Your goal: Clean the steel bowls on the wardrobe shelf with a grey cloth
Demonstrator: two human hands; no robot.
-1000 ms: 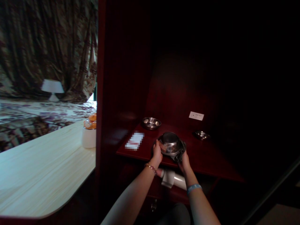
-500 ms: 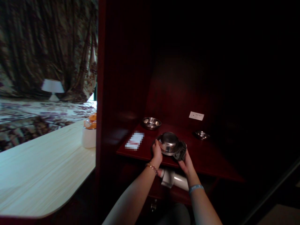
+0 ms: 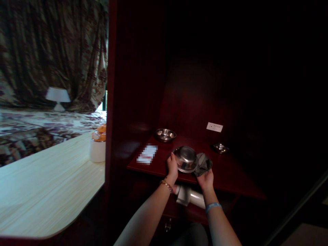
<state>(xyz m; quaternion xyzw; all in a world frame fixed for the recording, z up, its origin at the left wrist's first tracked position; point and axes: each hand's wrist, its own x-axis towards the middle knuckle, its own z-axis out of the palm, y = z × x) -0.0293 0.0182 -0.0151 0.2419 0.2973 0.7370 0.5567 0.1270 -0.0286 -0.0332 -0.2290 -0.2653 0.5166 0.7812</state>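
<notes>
Bottom side up, a shiny metal bowl (image 3: 185, 158) is held above the dark red shelf (image 3: 164, 164). My left hand (image 3: 173, 167) grips the bowl's left rim, its thumb on the outer wall. A crumpled dark grey cloth (image 3: 203, 163) lies in my right hand (image 3: 207, 179), at the bowl's right edge. The fingers under the cloth are mostly hidden. Farther back, a second metal bowl (image 3: 165, 135) stands upright on the left of the shelf, and a smaller metal dish (image 3: 221, 148) sits to the right.
A blurred-out white and red item (image 3: 147, 153) lies at the shelf's left. A socket plate (image 3: 214, 127) is on the back wall. Below the shelf is a white cylindrical object (image 3: 197, 198). Past the upright panel (image 3: 112, 102), a pale table (image 3: 51, 184) holds a white jar with an orange top (image 3: 97, 147).
My right hand and the cloth have shifted slightly right, and more of the cloth shows. The bowl has tilted a little, its base turned more toward me.
</notes>
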